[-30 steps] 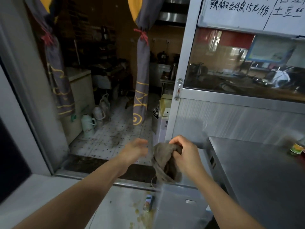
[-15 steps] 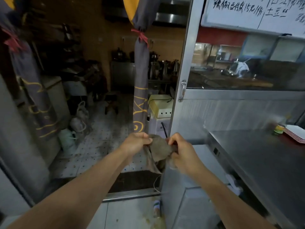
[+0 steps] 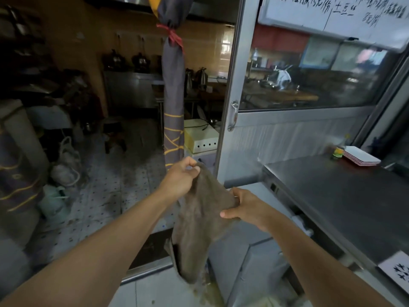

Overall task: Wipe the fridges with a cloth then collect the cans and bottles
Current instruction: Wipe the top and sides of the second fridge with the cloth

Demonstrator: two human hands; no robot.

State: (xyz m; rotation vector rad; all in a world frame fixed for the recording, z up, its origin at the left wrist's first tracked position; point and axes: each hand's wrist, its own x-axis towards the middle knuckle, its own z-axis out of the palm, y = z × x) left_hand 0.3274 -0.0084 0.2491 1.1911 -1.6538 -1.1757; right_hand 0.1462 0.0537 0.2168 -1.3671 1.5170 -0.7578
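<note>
both hands pinch the brown cloth (image 3: 199, 218), left hand (image 3: 179, 180) up top, right hand (image 3: 245, 209) at the side, so looks like prep for wiping, next it needs a fridge surface

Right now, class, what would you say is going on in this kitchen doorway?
A person stands at the doorway holding a brown cloth open between both hands. The left hand pinches its top corner, and the right hand grips its side edge, so the rest hangs loose. Nothing is being wiped yet. On the steel counter to the right, a small bottle stands beside stacked plates.
</note>
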